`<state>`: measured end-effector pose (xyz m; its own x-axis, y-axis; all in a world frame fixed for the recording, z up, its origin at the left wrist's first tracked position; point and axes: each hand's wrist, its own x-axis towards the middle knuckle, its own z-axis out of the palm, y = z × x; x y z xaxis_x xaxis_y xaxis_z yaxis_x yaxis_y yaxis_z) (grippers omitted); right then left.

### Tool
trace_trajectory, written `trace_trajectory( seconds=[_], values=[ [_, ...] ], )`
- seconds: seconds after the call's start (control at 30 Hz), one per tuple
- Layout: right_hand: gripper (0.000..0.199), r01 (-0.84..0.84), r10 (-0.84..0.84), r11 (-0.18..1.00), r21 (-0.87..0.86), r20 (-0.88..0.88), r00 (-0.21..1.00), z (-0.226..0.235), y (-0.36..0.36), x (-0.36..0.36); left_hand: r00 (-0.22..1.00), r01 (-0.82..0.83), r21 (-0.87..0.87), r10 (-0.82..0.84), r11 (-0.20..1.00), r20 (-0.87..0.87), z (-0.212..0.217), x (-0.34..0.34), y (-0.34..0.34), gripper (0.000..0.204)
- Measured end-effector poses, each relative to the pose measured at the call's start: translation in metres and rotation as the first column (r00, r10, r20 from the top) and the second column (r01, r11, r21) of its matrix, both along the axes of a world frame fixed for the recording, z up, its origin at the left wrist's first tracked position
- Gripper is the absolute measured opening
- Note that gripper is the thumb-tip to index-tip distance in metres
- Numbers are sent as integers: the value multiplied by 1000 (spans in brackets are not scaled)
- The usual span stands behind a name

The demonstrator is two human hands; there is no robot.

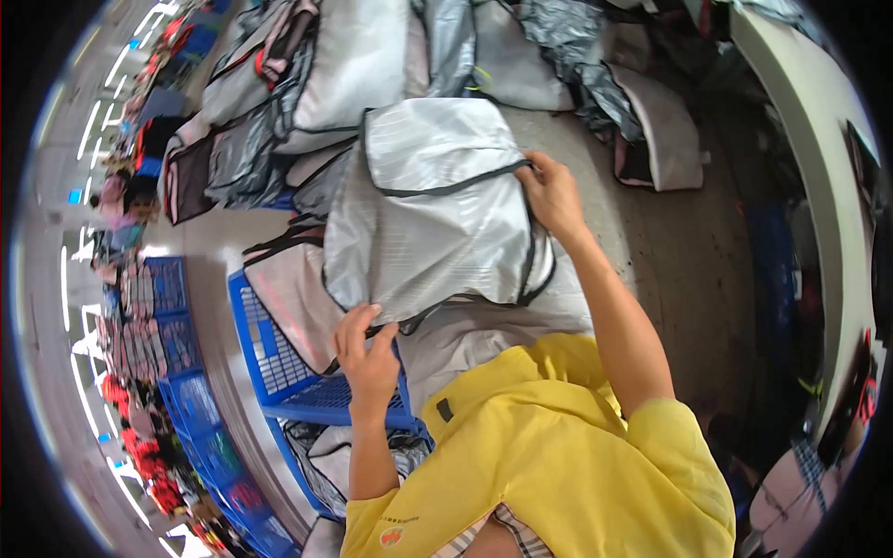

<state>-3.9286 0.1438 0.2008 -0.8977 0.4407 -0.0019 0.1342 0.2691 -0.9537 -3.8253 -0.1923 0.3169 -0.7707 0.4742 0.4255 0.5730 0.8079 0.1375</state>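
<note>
I hold a silver-grey fabric bag [430,219] with black piping, spread out in front of me. My left hand [366,350] pinches its lower left edge, just above a blue plastic crate [279,363]. My right hand [551,193] grips the bag's upper right edge, where a flap folds over. The bag hangs tilted over a pile of similar grey pieces.
More silver and grey bags [307,74] are heaped at the back on the floor. Blue crates [200,409] line the left side, some filled with fabric. A pale curved table edge [819,158] runs along the right. My yellow shirt [558,456] fills the lower middle.
</note>
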Motion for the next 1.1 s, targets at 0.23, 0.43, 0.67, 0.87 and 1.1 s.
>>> trace_trajectory(
  seconds=[0.23,0.43,0.67,0.87,1.1],
  values=[
    [30,21,-10,995,-101,113,994,26,14,15,999,-24,-24,23,999,-24,3,-3,19,15],
    [36,-9,15,997,-73,74,997,23,7,18,999,44,207,-46,977,5,-2,23,39,17],
    [48,13,-22,982,-189,-46,999,30,29,77,977,-191,326,148,926,151,-58,64,23,18],
    [49,-105,88,994,39,311,946,-26,79,155,539,-842,222,735,492,412,-136,174,-67,15],
    [32,-763,543,592,258,571,615,9,64,137,-363,-930,-102,924,-352,122,-226,365,-237,39]
  ],
)
